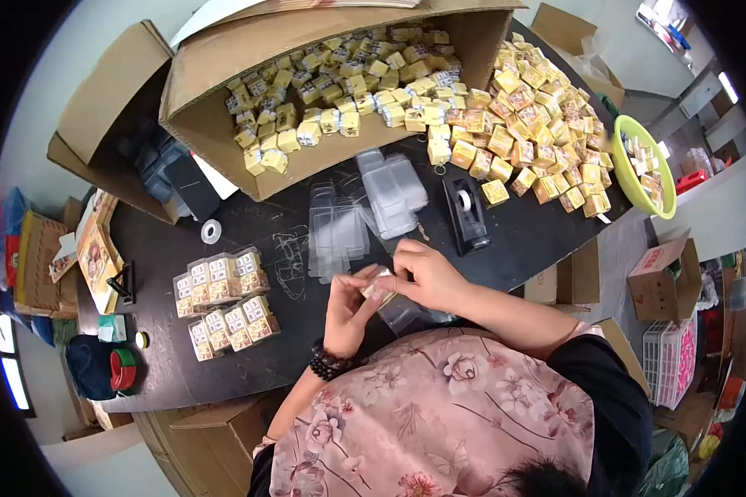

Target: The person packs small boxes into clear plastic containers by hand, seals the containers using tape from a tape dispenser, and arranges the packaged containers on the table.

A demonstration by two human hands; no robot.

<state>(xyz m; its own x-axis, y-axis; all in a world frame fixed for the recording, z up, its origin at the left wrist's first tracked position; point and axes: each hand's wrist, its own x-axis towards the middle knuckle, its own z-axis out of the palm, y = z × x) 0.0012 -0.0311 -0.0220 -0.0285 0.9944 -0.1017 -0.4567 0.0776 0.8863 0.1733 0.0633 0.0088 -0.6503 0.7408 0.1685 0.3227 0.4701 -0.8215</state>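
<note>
Close to the table's front edge, my left hand (346,310) and my right hand (431,277) meet around a small box (380,287) that looks to be in clear plastic. Fingers of both hands pinch it and hide much of its surface. Flat clear plastic sleeves (333,238) lie just beyond my left hand, and folded clear plastic boxes (392,195) are stacked behind them. A black tape dispenser (467,219) stands beyond my right hand. To the left, small boxes in clear plastic (226,282) sit in two groups.
A large cardboard box (215,91) lies open toward me, with many small yellow boxes inside. More yellow boxes (547,124) are heaped at the right, beside a yellow-green basket (661,195). A tape roll (211,231) lies on the black table (249,373).
</note>
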